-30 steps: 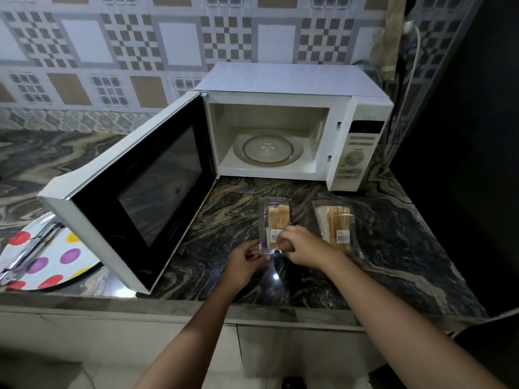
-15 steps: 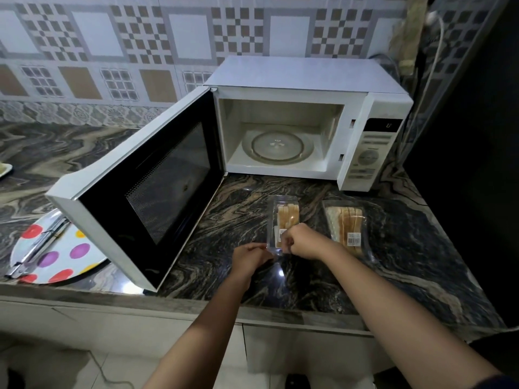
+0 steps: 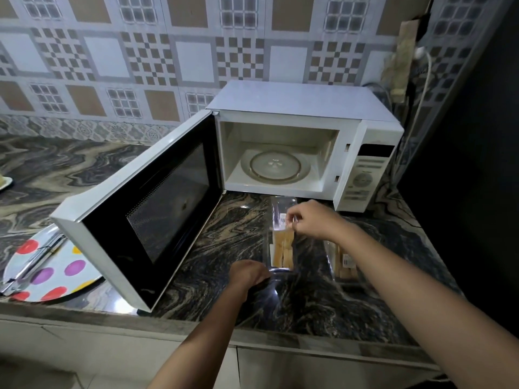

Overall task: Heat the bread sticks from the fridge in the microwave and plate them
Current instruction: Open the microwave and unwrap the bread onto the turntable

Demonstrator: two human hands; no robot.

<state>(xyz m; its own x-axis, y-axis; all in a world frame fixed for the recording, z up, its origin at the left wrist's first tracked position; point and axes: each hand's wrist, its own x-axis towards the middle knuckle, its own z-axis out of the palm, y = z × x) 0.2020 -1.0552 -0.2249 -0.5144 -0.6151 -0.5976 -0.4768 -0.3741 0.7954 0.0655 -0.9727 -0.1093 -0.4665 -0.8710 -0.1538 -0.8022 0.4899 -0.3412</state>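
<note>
A clear plastic box of bread sticks lies on the dark marble counter in front of the white microwave. My right hand pinches the box's clear lid and holds it raised toward the microwave. My left hand grips the near end of the box. A second box of bread sticks lies to the right, partly hidden by my right forearm. The microwave door stands wide open to the left, and its glass turntable is bare.
A white plate with coloured dots carrying metal tongs sits at the counter's left, partly behind the open door. A dark tall surface stands at the right. A cable runs down the wall behind the microwave.
My right hand has lifted the box lid up and away from me, opening the box. My left hand has stayed at the box's near end. The view has shifted closer.
</note>
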